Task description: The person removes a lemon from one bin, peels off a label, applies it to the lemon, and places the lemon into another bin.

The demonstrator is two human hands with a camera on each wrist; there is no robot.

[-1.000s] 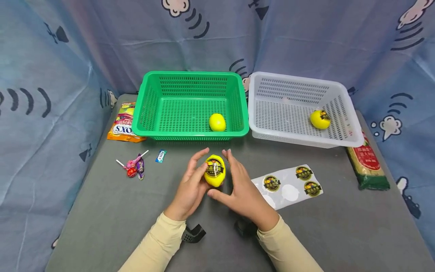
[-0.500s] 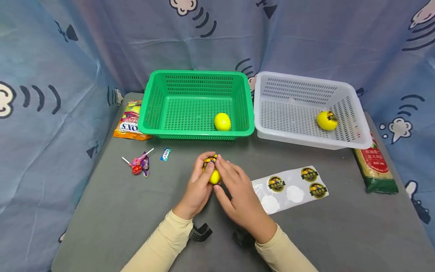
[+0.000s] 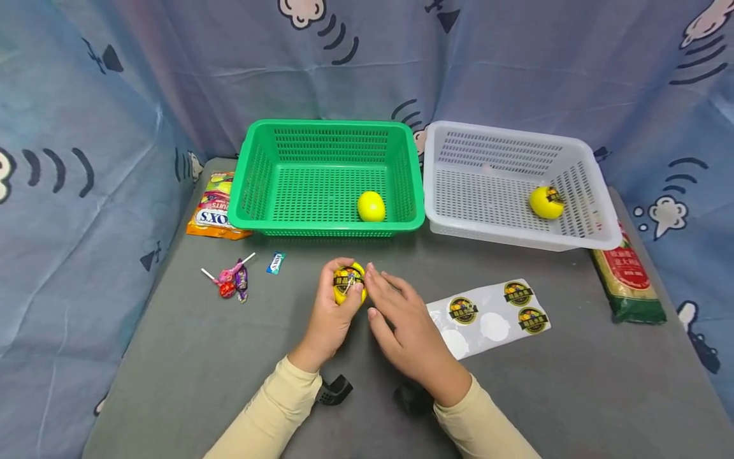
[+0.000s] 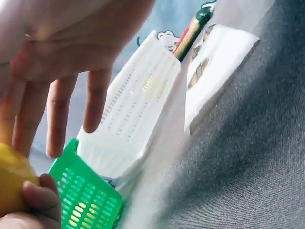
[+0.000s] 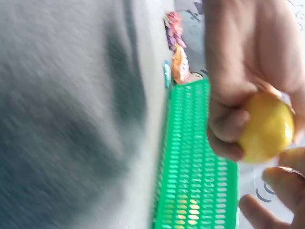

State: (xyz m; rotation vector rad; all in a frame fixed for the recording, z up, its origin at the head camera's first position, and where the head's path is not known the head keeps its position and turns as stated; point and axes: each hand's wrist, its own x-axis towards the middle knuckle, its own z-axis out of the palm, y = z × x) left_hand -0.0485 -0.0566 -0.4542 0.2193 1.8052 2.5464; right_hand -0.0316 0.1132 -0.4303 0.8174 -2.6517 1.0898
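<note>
My left hand (image 3: 331,315) grips a yellow lemon (image 3: 356,268), its fingers and thumb curled round the fruit. A round black-and-gold sticker (image 3: 347,280) lies on the lemon's upper face. Just to the right, my right hand (image 3: 410,325) is held with its fingers extended, close beside the lemon. In the right wrist view the lemon (image 5: 268,128) shows in the left hand's grasp, with the right fingertips (image 5: 279,183) near it. Partly under the right forearm, a white sticker sheet (image 3: 487,322) lies on the table with several round stickers and bare circles.
A green basket (image 3: 327,225) at the back holds one plain lemon (image 3: 371,206). Beside it, a white basket (image 3: 493,236) holds a stickered lemon (image 3: 546,203). Lollipops (image 3: 228,280), a small wrapped candy (image 3: 276,262) and a candy bag (image 3: 213,210) lie left; a red-and-green package (image 3: 627,280) lies right.
My right hand came in against the lemon, then drew slightly off to the right. The left hand has turned the lemon and shifted it a little left, so the sticker faces up.
</note>
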